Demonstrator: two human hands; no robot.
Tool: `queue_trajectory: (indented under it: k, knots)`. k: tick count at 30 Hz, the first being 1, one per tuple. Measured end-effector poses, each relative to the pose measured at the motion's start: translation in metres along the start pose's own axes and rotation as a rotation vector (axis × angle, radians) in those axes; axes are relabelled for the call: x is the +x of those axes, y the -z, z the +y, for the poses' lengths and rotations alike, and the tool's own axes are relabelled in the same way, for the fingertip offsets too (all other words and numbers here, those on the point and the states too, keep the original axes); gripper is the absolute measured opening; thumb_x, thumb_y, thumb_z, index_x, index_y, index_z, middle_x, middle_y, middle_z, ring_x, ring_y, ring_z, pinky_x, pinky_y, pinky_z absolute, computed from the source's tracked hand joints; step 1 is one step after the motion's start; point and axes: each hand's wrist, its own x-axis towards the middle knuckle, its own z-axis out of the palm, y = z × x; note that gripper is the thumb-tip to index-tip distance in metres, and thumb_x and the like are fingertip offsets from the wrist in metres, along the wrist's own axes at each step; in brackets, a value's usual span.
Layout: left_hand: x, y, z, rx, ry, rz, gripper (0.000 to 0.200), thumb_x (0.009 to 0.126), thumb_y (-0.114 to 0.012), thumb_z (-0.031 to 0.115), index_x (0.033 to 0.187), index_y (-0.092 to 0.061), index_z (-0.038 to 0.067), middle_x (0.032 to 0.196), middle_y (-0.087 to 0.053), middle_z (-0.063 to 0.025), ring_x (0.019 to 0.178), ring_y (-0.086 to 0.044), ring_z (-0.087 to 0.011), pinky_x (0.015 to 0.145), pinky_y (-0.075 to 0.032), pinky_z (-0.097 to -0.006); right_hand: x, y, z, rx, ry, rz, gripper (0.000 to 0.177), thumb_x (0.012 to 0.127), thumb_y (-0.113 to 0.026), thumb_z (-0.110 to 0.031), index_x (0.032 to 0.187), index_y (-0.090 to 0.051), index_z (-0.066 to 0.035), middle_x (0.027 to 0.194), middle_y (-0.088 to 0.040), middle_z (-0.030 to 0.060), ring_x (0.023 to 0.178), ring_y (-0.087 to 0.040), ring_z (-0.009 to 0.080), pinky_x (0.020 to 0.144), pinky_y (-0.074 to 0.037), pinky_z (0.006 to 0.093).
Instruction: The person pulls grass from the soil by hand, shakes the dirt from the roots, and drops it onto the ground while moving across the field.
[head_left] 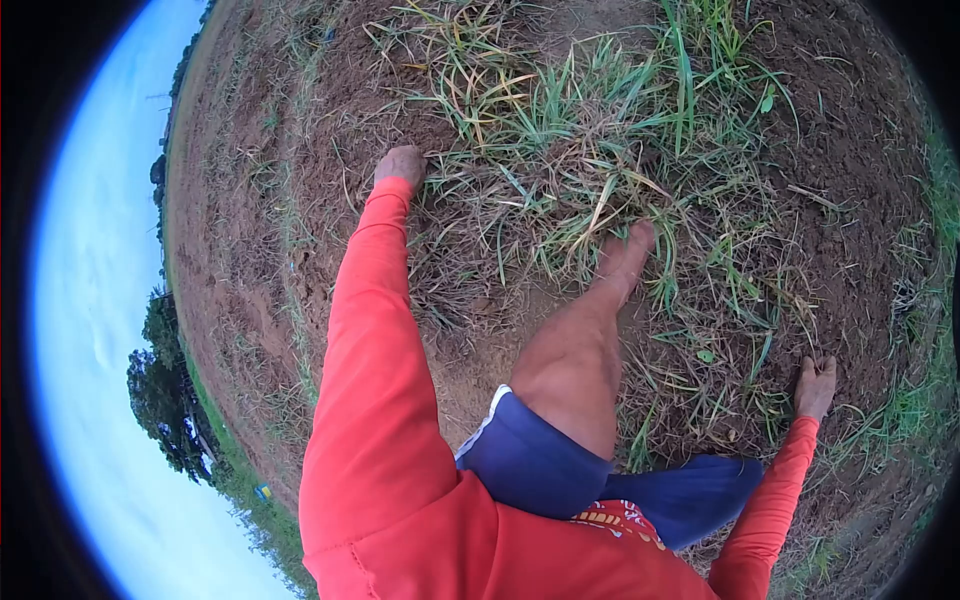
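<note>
My left hand (402,164), in a red sleeve, is closed in a fist low over the bare soil, at the left edge of a grass clump (590,120). What it holds, if anything, is hidden. Off to the right, my right hand (816,386) is down at the soil beside thin grass strands (790,300). Its fingers are curled, and whatever is between them is too small to make out. Between the hands, my bare foot (630,255) stands among green and dry grass blades.
Brown soil (290,200) with dry stalks and scattered weeds surrounds me. My bent leg (575,365) in blue shorts is in the middle. The view lies sideways, with sky (90,250) and a tree (165,395) at the left.
</note>
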Motion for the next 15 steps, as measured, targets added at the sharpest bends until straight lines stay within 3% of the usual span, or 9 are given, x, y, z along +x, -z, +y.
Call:
queue_trajectory:
  k: [6, 9, 12, 15]
  knots:
    - [-0.002, 0.010, -0.014, -0.019, 0.047, 0.059, 0.032, 0.096, -0.061, 0.035, 0.110, -0.075, 0.009, 0.111, -0.073, -0.0205, 0.107, -0.070, -0.0403, 0.095, -0.056, -0.0499, 0.002, -0.001, 0.008, 0.000, 0.009, -0.035, 0.030, 0.094, -0.067, -0.030, 0.096, -0.054, -0.003, 0.089, -0.062, 0.0178, 0.083, -0.058, 0.0335, 0.083, -0.047, 0.0437]
    - [-0.020, 0.041, -0.032, -0.005, 0.081, 0.067, 0.035, 0.096, -0.061, 0.039, 0.112, -0.075, 0.011, 0.112, -0.074, -0.0191, 0.109, -0.069, -0.0396, 0.096, -0.055, -0.0495, 0.000, -0.001, 0.000, -0.030, 0.002, 0.020, 0.026, 0.091, -0.069, -0.021, 0.091, -0.053, -0.001, 0.086, -0.060, 0.0167, 0.079, -0.056, 0.0313, 0.081, -0.048, 0.0428]
    - [-0.038, 0.070, -0.052, 0.020, 0.124, 0.077, 0.035, 0.096, -0.062, 0.040, 0.118, -0.075, 0.016, 0.115, -0.074, -0.0176, 0.112, -0.069, -0.0395, 0.098, -0.055, -0.0495, -0.002, 0.002, -0.008, 0.001, -0.043, 0.001, 0.027, 0.091, -0.068, -0.023, 0.090, -0.053, -0.001, 0.085, -0.060, 0.0167, 0.078, -0.056, 0.0319, 0.080, -0.048, 0.0434]
    - [-0.056, 0.092, -0.084, -0.181, 0.144, 0.177, 0.037, 0.096, -0.062, 0.042, 0.120, -0.074, 0.016, 0.119, -0.072, -0.0185, 0.112, -0.068, -0.0402, 0.099, -0.054, -0.0491, -0.002, 0.001, -0.008, 0.022, -0.024, 0.004, 0.028, 0.090, -0.069, -0.023, 0.089, -0.053, -0.001, 0.085, -0.060, 0.0169, 0.078, -0.056, 0.0328, 0.079, -0.047, 0.0442]
